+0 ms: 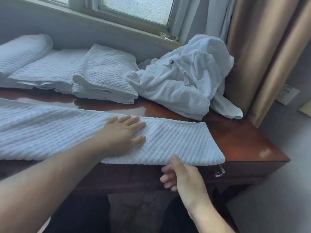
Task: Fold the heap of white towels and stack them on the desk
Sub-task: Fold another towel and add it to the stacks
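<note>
Right hand [183, 177], at 5 o'clock, sets its thumb on the front edge of one long white ribbed towel [176, 142] spread across the glossy reddish-brown wooden desk [239, 138]. Its fingers curl beneath, and whether they pinch the towel I cannot tell. Left hand [121, 135], at centre, lies flat on the same towel with fingers straight. Three folded white towels [104, 74] lie at 10 o'clock, and one crumpled white terry heap [185, 78] at 1 o'clock.

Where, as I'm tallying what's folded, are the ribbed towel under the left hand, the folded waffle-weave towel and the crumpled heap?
ribbed towel [176, 140]: head view, flat right end.
folded waffle-weave towel [104, 69]: head view, top face.
crumpled heap [185, 76]: head view, middle of the pile.
</note>
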Demonstrator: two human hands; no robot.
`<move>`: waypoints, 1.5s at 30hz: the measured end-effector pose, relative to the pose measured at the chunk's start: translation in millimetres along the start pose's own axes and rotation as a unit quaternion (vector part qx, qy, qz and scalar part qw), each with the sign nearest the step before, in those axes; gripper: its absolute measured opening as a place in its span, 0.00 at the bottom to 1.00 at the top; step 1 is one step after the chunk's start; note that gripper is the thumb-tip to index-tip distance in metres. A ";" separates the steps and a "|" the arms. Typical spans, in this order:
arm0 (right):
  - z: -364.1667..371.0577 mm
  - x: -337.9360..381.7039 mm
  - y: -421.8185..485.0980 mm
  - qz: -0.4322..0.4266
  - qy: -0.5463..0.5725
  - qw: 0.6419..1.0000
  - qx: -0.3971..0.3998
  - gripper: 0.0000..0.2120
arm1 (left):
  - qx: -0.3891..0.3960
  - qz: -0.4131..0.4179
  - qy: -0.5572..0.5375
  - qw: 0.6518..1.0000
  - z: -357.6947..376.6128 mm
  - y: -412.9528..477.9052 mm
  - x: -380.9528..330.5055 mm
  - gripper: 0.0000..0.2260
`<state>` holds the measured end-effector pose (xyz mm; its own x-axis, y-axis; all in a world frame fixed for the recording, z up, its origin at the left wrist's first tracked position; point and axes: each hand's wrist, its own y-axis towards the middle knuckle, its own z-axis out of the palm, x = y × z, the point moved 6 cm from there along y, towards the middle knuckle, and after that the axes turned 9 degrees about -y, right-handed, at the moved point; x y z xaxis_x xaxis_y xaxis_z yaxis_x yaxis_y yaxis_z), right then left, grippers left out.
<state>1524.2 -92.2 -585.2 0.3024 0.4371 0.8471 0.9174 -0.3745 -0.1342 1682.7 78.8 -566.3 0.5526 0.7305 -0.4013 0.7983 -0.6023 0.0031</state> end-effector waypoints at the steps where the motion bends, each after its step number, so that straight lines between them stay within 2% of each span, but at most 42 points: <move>1: 4.7 -9.4 -2.2 0.060 0.035 0.997 0.037 0.29 | 0.000 0.003 0.000 1.000 -0.2 -2.2 -1.9 0.29; 2: 6.0 -16.6 -3.8 0.105 0.084 0.990 0.050 0.31 | -0.001 0.006 0.000 1.000 -0.2 -4.4 -3.6 0.29; 4: 0.2 -25.4 -2.1 0.153 0.199 0.968 0.020 0.28 | 0.004 0.012 -0.001 1.000 1.6 -6.7 -7.4 0.29; 7: -23.5 -29.5 7.6 0.126 0.283 0.947 -0.079 0.15 | 0.008 0.026 -0.001 1.000 8.5 -9.2 -14.2 0.28; 9: -42.9 -25.8 16.5 0.089 0.252 0.954 -0.134 0.07 | -0.004 0.044 -0.009 0.999 9.8 -8.4 -20.1 0.27; 12: -60.3 -15.5 31.2 0.062 0.227 0.956 -0.174 0.07 | -0.019 0.059 -0.010 0.998 11.9 -1.5 -30.2 0.26; 16: -67.4 1.3 47.4 0.044 0.232 0.945 -0.227 0.04 | 0.009 0.048 -0.027 0.998 16.9 14.0 -52.3 0.24; 20: -74.7 16.8 54.5 0.000 0.239 0.935 -0.262 0.05 | 0.007 0.019 -0.205 0.979 -5.0 14.6 -53.3 0.22; 21: -74.9 20.0 54.7 -0.014 0.229 0.936 -0.267 0.06 | -0.005 0.003 -0.220 0.976 -12.3 8.1 -41.7 0.22; 24: -64.6 36.6 51.5 -0.062 0.205 0.941 -0.262 0.07 | -0.056 -0.080 -0.050 0.994 -34.5 -27.3 16.4 0.26; 26: -52.9 53.3 47.2 -0.097 0.199 0.943 -0.249 0.07 | -0.075 -0.166 0.021 0.983 -49.2 -60.2 63.6 0.28; 29: -36.4 90.8 36.8 -0.149 0.121 0.951 -0.242 0.05 | -0.061 -0.248 0.038 0.966 -59.9 -96.7 110.7 0.30; 31: -22.8 123.6 32.1 -0.190 0.018 0.950 -0.246 0.10 | -0.059 -0.238 0.022 0.969 -63.0 -103.9 116.4 0.29; 33: 0.1 158.1 28.3 -0.261 -0.047 0.935 -0.236 0.17 | -0.099 -0.204 -0.072 0.971 -71.3 -104.1 112.9 0.25; 34: 17.8 174.1 25.4 -0.300 -0.072 0.926 -0.217 0.17 | -0.137 -0.190 -0.164 0.958 -78.1 -104.2 112.3 0.24; 35: 39.5 188.7 21.4 -0.334 -0.100 0.917 -0.192 0.16 | -0.182 -0.183 -0.281 0.924 -84.4 -105.5 114.7 0.24; 37: 89.6 208.8 10.9 -0.398 -0.211 0.883 -0.129 0.08 | -0.214 -0.174 -0.500 0.821 -92.5 -109.0 122.0 0.30; 39: 141.1 211.2 -1.9 -0.452 -0.340 0.822 -0.064 0.07 | -0.140 -0.129 -0.690 0.698 -91.8 -109.2 126.3 0.37; 40: 161.7 206.7 -5.7 -0.464 -0.378 0.801 -0.028 0.07 | -0.095 -0.117 -0.749 0.646 -90.9 -111.0 128.3 0.39; 41: 175.6 202.8 -8.7 -0.468 -0.393 0.792 0.002 0.06 | -0.058 -0.118 -0.774 0.619 -89.7 -114.0 132.1 0.41; 42: 183.3 199.9 -10.5 -0.467 -0.397 0.790 0.020 0.06 | -0.029 -0.129 -0.781 0.610 -88.6 -117.4 136.9 0.43; 43: 186.5 198.9 -10.9 -0.468 -0.398 0.789 0.026 0.06 | -0.006 -0.141 -0.778 0.612 -87.9 -120.5 142.3 0.43; 45: 187.3 198.8 -8.7 -0.468 -0.404 0.785 0.035 0.07 | 0.033 -0.157 -0.763 0.627 -88.8 -124.1 147.8 0.35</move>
<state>1624.8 151.2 -511.9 -0.4734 0.8808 -0.0069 0.8390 0.4532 0.3010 1686.6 290.1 -544.6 -0.5407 -0.3112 -0.7816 0.7715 -0.5538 -0.3132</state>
